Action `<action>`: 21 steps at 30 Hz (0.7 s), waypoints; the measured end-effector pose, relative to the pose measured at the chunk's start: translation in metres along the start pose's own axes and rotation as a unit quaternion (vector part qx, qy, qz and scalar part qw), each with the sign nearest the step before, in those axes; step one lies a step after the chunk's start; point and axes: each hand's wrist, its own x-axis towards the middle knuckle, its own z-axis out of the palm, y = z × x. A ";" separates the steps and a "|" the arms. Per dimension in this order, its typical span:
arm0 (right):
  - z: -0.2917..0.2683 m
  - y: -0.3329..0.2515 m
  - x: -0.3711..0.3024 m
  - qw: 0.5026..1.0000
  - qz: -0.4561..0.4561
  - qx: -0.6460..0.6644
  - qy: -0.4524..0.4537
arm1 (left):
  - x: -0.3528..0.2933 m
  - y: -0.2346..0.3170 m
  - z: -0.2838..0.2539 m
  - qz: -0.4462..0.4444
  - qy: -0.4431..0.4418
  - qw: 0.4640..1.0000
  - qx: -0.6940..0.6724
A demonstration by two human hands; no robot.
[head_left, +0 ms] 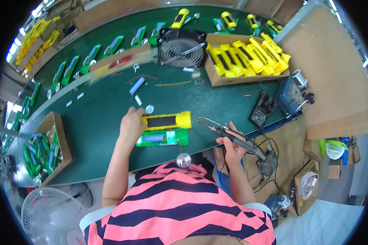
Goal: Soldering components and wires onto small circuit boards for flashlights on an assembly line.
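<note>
My left hand [131, 127] grips the left end of a yellow plastic casing [183, 120] with a dark panel along its middle. Just below, apparently against it, lies a green casing [182, 137] holding a blue cylindrical battery [153, 138]. A clear round lens [183, 160] is at the table's front edge, below the green casing. My right hand [232, 152] is closed around a soldering iron [236, 140]; a thin metal tube runs alongside it. The iron's tip points left, a little to the right of the yellow casing and apart from it. My left fingertips are partly hidden.
A carton of yellow casings [229, 81] and a black fan [180, 53] stand at the back. A box of green parts [63, 143] is on the left. A loose blue battery [137, 86] lies mid-table. At right are a soldering station [290, 96] and cables.
</note>
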 end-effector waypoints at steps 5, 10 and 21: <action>-0.032 -0.007 0.032 0.986 -0.100 -0.127 0.037 | -0.056 0.008 0.014 0.047 0.207 0.976 -0.049; -0.065 -0.012 0.099 0.957 -0.134 -0.240 0.091 | -0.068 0.009 0.015 0.180 0.053 0.972 -0.138; -0.183 0.018 0.301 0.883 -0.103 -0.448 0.092 | 0.149 -0.057 -0.111 0.100 0.271 0.957 -0.025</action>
